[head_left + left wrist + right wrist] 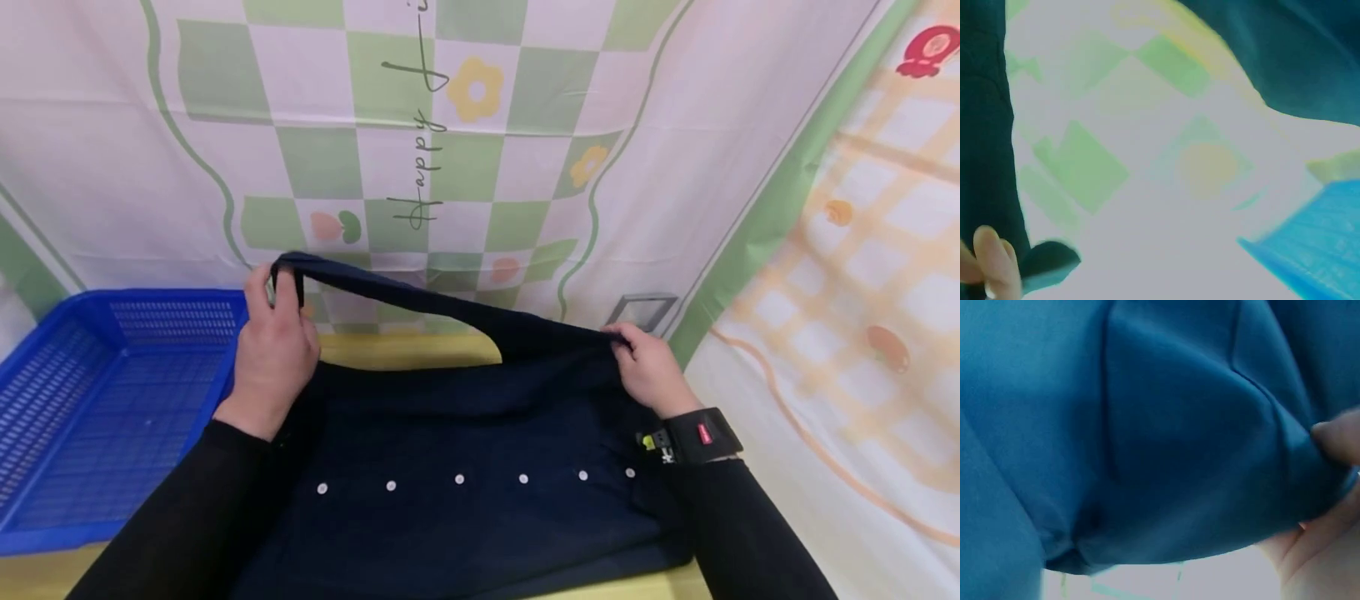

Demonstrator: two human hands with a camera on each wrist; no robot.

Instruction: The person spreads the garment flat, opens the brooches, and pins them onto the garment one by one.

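Note:
A dark navy garment (465, 433) with a row of white buttons lies across the yellow table (408, 350). My left hand (273, 342) pinches its far edge and lifts it at the upper left. My right hand (648, 367) pinches the same edge at the right, lower down. The lifted edge stretches between both hands. In the left wrist view a fingertip (991, 259) presses dark cloth (985, 125). In the right wrist view fingers (1335, 440) bunch the blue-looking fabric (1147, 437).
A blue mesh plastic basket (97, 400) sits at the left, beside the garment. A green and white checked backdrop (420, 142) hangs behind the table. A patterned cloth (862, 317) covers the right side. A small grey frame (641, 310) lies past my right hand.

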